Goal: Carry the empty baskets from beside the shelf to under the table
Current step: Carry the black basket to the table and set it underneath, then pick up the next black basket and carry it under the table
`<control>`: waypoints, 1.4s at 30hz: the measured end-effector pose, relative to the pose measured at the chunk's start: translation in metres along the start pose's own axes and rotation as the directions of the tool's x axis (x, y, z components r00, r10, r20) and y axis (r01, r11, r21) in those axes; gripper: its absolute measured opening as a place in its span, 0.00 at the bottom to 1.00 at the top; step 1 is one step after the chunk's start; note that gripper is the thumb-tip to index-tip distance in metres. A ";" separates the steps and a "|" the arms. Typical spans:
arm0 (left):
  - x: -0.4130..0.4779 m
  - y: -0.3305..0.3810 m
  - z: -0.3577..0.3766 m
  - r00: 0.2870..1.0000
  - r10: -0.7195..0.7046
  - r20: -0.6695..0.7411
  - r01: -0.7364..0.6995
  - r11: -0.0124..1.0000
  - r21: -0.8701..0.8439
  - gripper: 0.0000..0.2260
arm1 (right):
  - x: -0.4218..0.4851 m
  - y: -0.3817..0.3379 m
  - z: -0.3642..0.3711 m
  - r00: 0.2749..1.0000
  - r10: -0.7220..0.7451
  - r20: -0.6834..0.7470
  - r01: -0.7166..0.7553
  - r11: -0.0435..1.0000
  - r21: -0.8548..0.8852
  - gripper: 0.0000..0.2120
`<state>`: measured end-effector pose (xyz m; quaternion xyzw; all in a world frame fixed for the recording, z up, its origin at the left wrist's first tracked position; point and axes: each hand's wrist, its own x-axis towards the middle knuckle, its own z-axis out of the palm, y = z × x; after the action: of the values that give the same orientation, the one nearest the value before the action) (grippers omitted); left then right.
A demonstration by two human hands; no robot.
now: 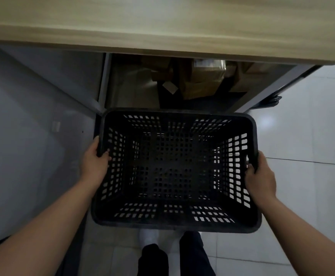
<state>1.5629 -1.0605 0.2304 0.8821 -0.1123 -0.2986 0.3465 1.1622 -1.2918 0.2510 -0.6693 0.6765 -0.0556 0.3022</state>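
Left hand (95, 162) and right hand (260, 174) are gripping opposite rims of the empty black perforated basket (174, 226), fingers clamped over the edges. The basket is hanging above the floor, just short of the wooden table (142, 26). Placement underneath, beside the cardboard boxes (200, 80), is outstanding.

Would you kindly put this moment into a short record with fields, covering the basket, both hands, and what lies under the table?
item held: black plastic basket, perforated walls and floor, nothing inside
left hand: grips the basket's left rim, fingers curled inside
right hand: grips the right rim
basket position: held level in front of the wooden table, not yet beneath it
under table: brown cardboard boxes toward the right; bare floor at the left
floor: pale glossy tiles
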 end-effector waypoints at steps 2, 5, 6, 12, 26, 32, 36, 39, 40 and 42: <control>-0.005 -0.002 0.000 1.000 0.002 0.004 -0.002 1.000 -0.004 0.27 | 0.001 0.001 0.001 1.000 0.013 0.012 -0.013 1.000 -0.005 0.15; -0.010 -0.002 0.004 1.000 0.004 -0.001 -0.004 1.000 -0.015 0.30 | 0.000 0.002 0.001 0.999 0.027 0.026 -0.026 0.999 -0.022 0.18; -0.011 -0.001 0.005 1.000 0.002 -0.011 -0.002 1.000 -0.029 0.30 | 0.000 0.002 0.000 0.999 0.031 0.032 -0.030 0.999 -0.022 0.18; -0.020 0.005 0.003 0.999 0.026 -0.020 -0.025 0.999 0.026 0.28 | 0.002 -0.006 -0.010 0.998 0.024 0.060 -0.023 1.000 -0.015 0.23; -0.086 0.058 -0.067 0.986 0.155 -0.066 -0.157 0.987 -0.022 0.33 | -0.040 -0.074 -0.102 0.943 -0.300 0.144 0.312 0.948 -0.069 0.33; -0.174 0.097 -0.132 0.956 0.218 -0.198 -0.246 0.960 -0.133 0.29 | -0.085 -0.159 -0.149 0.819 -0.521 0.240 0.539 0.842 -0.014 0.29; -0.245 0.104 -0.185 0.917 0.218 -0.334 -0.276 0.952 -0.135 0.27 | -0.127 -0.222 -0.174 0.696 -0.653 0.299 0.669 0.741 0.059 0.28; -0.311 0.098 -0.219 0.887 0.173 -0.429 -0.271 0.946 -0.177 0.26 | -0.169 -0.264 -0.187 0.571 -0.747 0.340 0.765 0.635 0.110 0.30; -0.336 0.094 -0.230 0.878 0.156 -0.452 -0.266 0.945 -0.191 0.26 | -0.187 -0.276 -0.191 0.528 -0.774 0.349 0.793 0.596 0.123 0.30; -0.391 0.084 -0.251 0.864 0.114 -0.491 -0.247 0.945 -0.214 0.25 | -0.226 -0.296 -0.200 0.438 -0.820 0.369 0.841 0.518 0.153 0.31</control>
<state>1.4040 -0.8275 0.6091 0.8580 -0.0656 -0.0535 0.5067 1.3064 -1.1742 0.6308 -0.9180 0.1857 -0.0417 0.3480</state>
